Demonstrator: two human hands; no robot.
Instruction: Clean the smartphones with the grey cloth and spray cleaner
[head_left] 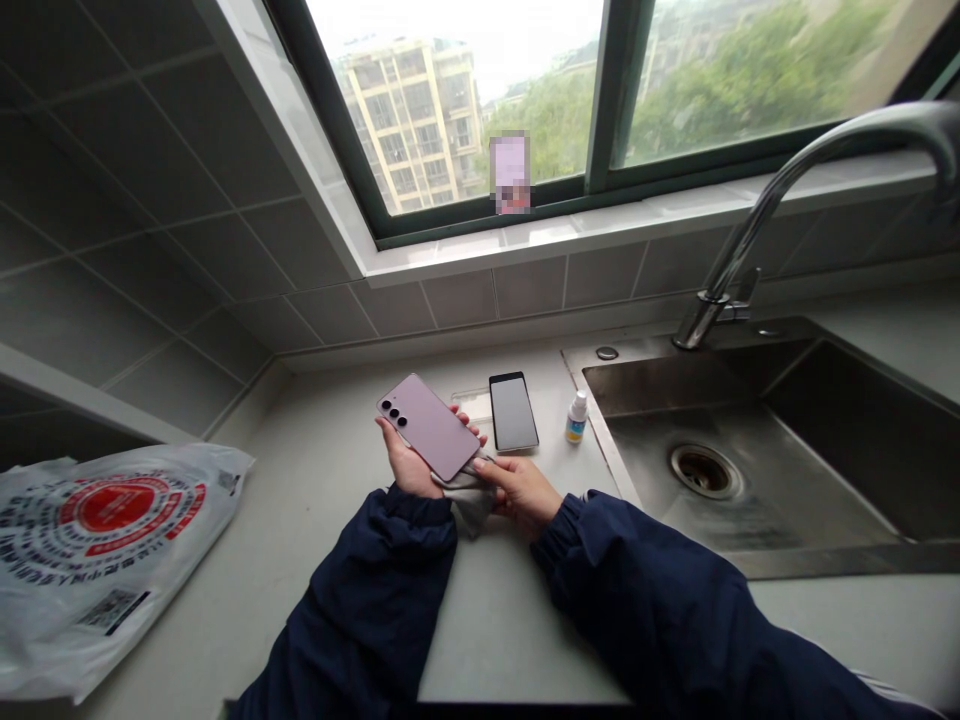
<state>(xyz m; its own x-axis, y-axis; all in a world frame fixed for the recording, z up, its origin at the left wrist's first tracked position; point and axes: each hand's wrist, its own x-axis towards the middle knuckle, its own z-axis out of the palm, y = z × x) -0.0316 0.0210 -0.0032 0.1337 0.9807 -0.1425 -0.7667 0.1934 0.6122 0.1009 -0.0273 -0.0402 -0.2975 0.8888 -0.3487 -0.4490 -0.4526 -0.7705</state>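
A pale purple smartphone [435, 425] lies back side up in my left hand [411, 468], its cameras toward the upper left. The fingers of that hand curl round its far edge. My right hand [525, 490] pinches a grey cloth [471, 500] at the phone's lower right corner. Part of the cloth hangs down between my hands. Just beyond, a second smartphone [514, 412] with a grey, lit-looking screen rests on the counter. A clear phone case [471, 405] lies beside it, partly hidden by my left fingers. To the right stands a small white bottle [577, 418] with a coloured label.
A steel sink [611, 470] with a curved chrome faucet [739, 235] is set into the white counter [517, 620] on the right. At the left lies a printed plastic bag [112, 560]. Behind the counter run a tiled wall and a window [480, 100].
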